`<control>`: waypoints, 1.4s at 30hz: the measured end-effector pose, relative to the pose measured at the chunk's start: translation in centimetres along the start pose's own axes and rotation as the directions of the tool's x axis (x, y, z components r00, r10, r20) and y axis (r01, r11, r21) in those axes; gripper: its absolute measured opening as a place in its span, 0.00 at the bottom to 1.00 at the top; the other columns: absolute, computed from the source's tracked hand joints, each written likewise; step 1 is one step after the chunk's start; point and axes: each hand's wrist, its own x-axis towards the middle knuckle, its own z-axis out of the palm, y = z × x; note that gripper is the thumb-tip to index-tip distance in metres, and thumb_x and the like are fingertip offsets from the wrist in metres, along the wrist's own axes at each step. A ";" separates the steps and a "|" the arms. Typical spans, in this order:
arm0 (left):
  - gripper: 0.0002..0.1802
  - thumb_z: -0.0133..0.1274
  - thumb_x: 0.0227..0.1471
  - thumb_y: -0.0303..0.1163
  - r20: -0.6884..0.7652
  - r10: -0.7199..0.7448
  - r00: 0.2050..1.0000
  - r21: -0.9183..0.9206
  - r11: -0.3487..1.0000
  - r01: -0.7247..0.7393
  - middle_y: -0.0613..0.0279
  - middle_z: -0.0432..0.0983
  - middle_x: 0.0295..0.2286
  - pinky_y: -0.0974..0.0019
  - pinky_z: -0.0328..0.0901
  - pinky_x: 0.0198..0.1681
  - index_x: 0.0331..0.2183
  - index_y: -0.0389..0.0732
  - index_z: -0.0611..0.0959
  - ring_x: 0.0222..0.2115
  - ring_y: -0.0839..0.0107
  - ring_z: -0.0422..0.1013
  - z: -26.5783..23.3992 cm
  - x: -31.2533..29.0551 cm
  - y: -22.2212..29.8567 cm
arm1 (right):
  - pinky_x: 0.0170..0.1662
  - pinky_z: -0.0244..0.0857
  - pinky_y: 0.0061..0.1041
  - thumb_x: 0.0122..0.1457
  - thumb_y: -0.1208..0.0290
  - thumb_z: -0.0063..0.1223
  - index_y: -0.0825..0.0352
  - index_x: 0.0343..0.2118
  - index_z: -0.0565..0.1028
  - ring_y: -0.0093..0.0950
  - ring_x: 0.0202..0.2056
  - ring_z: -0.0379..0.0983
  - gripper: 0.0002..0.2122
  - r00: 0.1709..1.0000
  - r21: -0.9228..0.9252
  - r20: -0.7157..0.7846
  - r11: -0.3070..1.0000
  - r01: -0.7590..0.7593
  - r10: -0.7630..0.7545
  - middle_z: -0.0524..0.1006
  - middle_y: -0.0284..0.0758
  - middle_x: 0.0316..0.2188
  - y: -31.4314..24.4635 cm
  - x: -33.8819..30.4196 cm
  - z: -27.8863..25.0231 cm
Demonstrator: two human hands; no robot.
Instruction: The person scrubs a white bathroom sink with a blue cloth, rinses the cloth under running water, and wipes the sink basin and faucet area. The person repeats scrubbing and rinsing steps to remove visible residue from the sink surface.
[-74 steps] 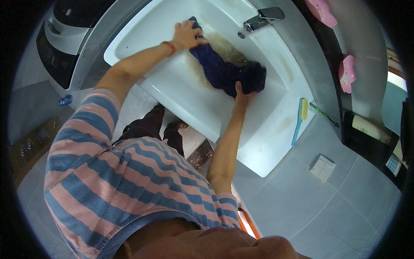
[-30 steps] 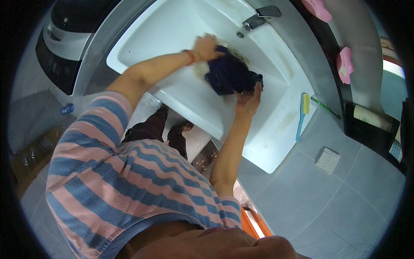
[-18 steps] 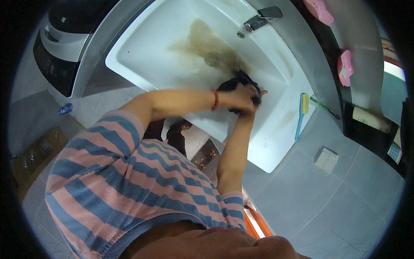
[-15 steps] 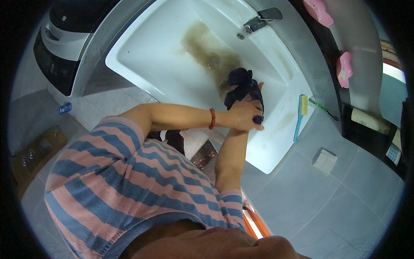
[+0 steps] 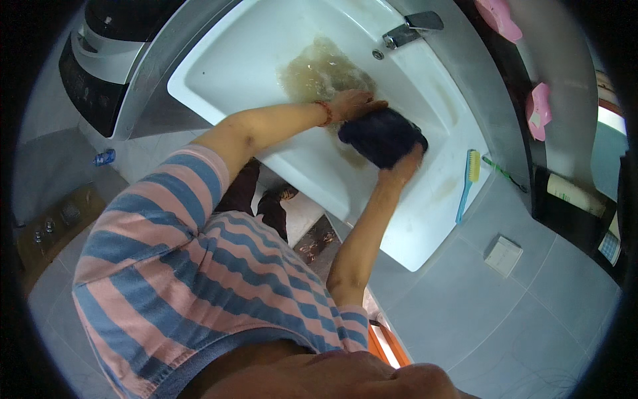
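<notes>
A wet, dark navy cloth is spread between my two hands over the white washbasin. My left hand, with a reddish-brown bracelet at its wrist, grips the cloth's far left edge. The lower right edge is in my right hand, whose fingers partly disappear behind the fabric. Brownish, murky water lies in the basin beyond my left hand. What kind of garment or cloth it is cannot be made out.
A chrome tap stands on the basin's far right rim. On the right ledge lie a blue brush with yellow bristles and a green toothbrush. Pink soap dishes hang on the wall, near a white switch plate.
My hands have moved apart, the left one going up and left. The cloth, bunched up before, now lies opened out between them. The murky water has spread and ripples.
</notes>
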 end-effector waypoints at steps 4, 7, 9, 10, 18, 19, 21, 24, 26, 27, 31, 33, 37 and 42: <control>0.26 0.52 0.41 0.30 0.257 -0.310 0.915 0.260 0.934 0.244 0.60 0.68 0.42 0.59 0.58 0.50 0.47 0.49 0.71 0.47 0.59 0.61 -5.8 -2.3 -2.3 | 0.39 0.69 0.33 0.54 0.70 0.42 0.69 0.41 0.68 0.35 0.37 0.71 0.13 0.994 -0.023 0.030 0.994 0.106 -0.105 0.72 0.41 0.38 -3.9 -1.1 -1.8; 0.36 0.57 0.36 0.31 0.203 0.050 0.978 -0.101 0.994 -0.030 0.57 0.65 0.46 0.58 0.52 0.55 0.51 0.47 0.66 0.49 0.57 0.58 -6.5 -3.4 0.0 | 0.40 0.67 0.34 0.53 0.68 0.47 0.68 0.42 0.67 0.34 0.39 0.70 0.14 0.989 -0.126 -0.024 0.982 0.141 -0.145 0.71 0.40 0.38 -3.8 -0.6 -2.0; 0.46 0.61 0.33 0.33 0.121 0.250 0.961 -0.503 0.850 -0.158 0.53 0.59 0.51 0.56 0.48 0.56 0.55 0.45 0.58 0.52 0.57 0.55 -8.3 -2.8 5.8 | 0.42 0.65 0.34 0.51 0.64 0.55 0.65 0.44 0.66 0.32 0.40 0.68 0.19 0.992 -0.133 -0.069 0.986 0.099 -0.109 0.70 0.38 0.39 -3.6 -1.1 -0.8; 0.49 0.62 0.32 0.34 0.166 0.239 0.957 -0.503 0.855 -0.126 0.53 0.56 0.52 0.56 0.46 0.57 0.56 0.45 0.55 0.53 0.57 0.53 -8.1 -2.7 7.3 | 0.42 0.65 0.34 0.50 0.62 0.57 0.64 0.44 0.66 0.32 0.40 0.68 0.21 0.995 -0.072 -0.035 0.993 0.094 -0.097 0.70 0.37 0.39 -3.3 -1.0 -0.7; 0.27 0.57 0.41 0.35 0.554 0.141 0.821 -0.639 0.704 0.310 0.52 0.73 0.35 0.63 0.57 0.51 0.45 0.37 0.72 0.42 0.65 0.67 -10.4 0.1 4.2 | 0.43 0.64 0.30 0.56 0.53 0.46 0.63 0.46 0.68 0.27 0.44 0.66 0.21 0.997 -0.999 0.037 -0.038 0.035 -0.061 0.72 0.33 0.41 -5.1 3.0 -4.9; 0.24 0.56 0.42 0.33 0.560 0.141 0.816 -0.707 0.596 0.382 0.53 0.74 0.34 0.64 0.60 0.49 0.43 0.38 0.73 0.40 0.66 0.68 -11.3 0.3 4.6 | 0.49 0.60 0.28 0.57 0.52 0.41 0.63 0.48 0.67 0.24 0.47 0.64 0.22 0.908 -0.874 0.392 -0.369 0.317 -0.149 0.70 0.33 0.45 -3.7 3.3 -5.5; 0.20 0.54 0.43 0.30 0.628 0.066 0.776 -0.748 0.327 0.578 0.55 0.75 0.34 0.67 0.63 0.47 0.41 0.38 0.75 0.38 0.69 0.69 -12.9 0.8 6.7 | 0.54 0.53 0.30 0.57 0.52 0.41 0.62 0.53 0.61 0.28 0.51 0.60 0.24 0.841 -0.765 0.514 0.354 0.538 -0.166 0.65 0.34 0.50 1.5 4.9 -6.4; 0.18 0.54 0.39 0.27 0.475 -0.036 0.879 -0.732 0.538 0.418 0.56 0.73 0.36 0.68 0.58 0.52 0.38 0.35 0.76 0.44 0.71 0.65 -12.3 1.7 8.4 | 0.58 0.48 0.36 0.53 0.52 0.45 0.63 0.53 0.58 0.34 0.54 0.56 0.28 0.772 -0.121 0.592 0.921 0.369 -0.231 0.62 0.37 0.53 8.1 4.5 -5.6; 0.22 0.54 0.38 0.32 0.317 -0.134 0.939 -0.576 0.760 0.302 0.53 0.70 0.40 0.62 0.54 0.52 0.39 0.32 0.73 0.47 0.64 0.61 -11.2 1.4 6.3 | 0.57 0.49 0.38 0.49 0.51 0.51 0.63 0.50 0.63 0.34 0.53 0.58 0.28 0.818 0.456 0.559 0.774 -0.439 0.134 0.64 0.37 0.52 6.4 0.4 -0.4; 0.26 0.54 0.38 0.36 0.328 -0.328 0.886 -0.690 0.558 0.462 0.51 0.67 0.43 0.58 0.52 0.52 0.39 0.30 0.71 0.49 0.58 0.58 -10.7 1.9 6.9 | 0.57 0.49 0.39 0.48 0.49 0.52 0.63 0.50 0.63 0.34 0.54 0.57 0.30 0.802 0.471 0.575 0.736 -0.486 0.162 0.63 0.37 0.52 5.0 -1.0 0.5; 0.31 0.50 0.42 0.47 0.375 -0.303 0.876 -0.017 0.943 0.333 0.52 0.50 0.54 0.52 0.49 0.54 0.44 0.35 0.70 0.54 0.51 0.49 -9.1 1.7 9.6 | 0.53 0.53 0.39 0.45 0.46 0.54 0.61 0.49 0.64 0.31 0.51 0.59 0.31 0.850 0.384 0.504 0.842 -0.379 0.153 0.65 0.33 0.50 5.9 -1.0 0.4; 0.30 0.49 0.45 0.45 0.600 -0.162 0.783 -0.322 0.848 0.422 0.52 0.55 0.53 0.58 0.50 0.55 0.48 0.41 0.68 0.55 0.55 0.51 -9.3 2.4 9.9 | 0.40 0.63 0.30 0.46 0.54 0.58 0.60 0.46 0.67 0.26 0.44 0.64 0.25 0.934 0.333 0.272 0.888 -0.318 0.233 0.68 0.30 0.45 7.4 0.1 -0.3; 0.27 0.52 0.46 0.37 0.421 -0.256 0.870 -0.853 0.216 0.476 0.56 0.62 0.49 0.63 0.51 0.56 0.49 0.42 0.67 0.53 0.64 0.56 -9.4 0.5 3.7 | 0.18 0.58 0.16 0.48 0.65 0.55 0.61 0.41 0.69 0.23 0.33 0.65 0.16 0.850 0.573 0.455 0.644 -0.507 0.264 0.70 0.30 0.39 4.2 -0.6 -0.2; 0.32 0.58 0.36 0.40 0.094 -0.028 0.995 -0.902 0.420 0.097 0.59 0.62 0.48 0.65 0.47 0.56 0.45 0.43 0.69 0.52 0.65 0.55 -7.7 -1.2 8.5 | 0.20 0.61 0.16 0.47 0.62 0.56 0.61 0.42 0.69 0.24 0.35 0.65 0.19 0.821 0.756 0.561 0.340 -0.559 0.103 0.69 0.33 0.42 -0.5 -4.2 3.7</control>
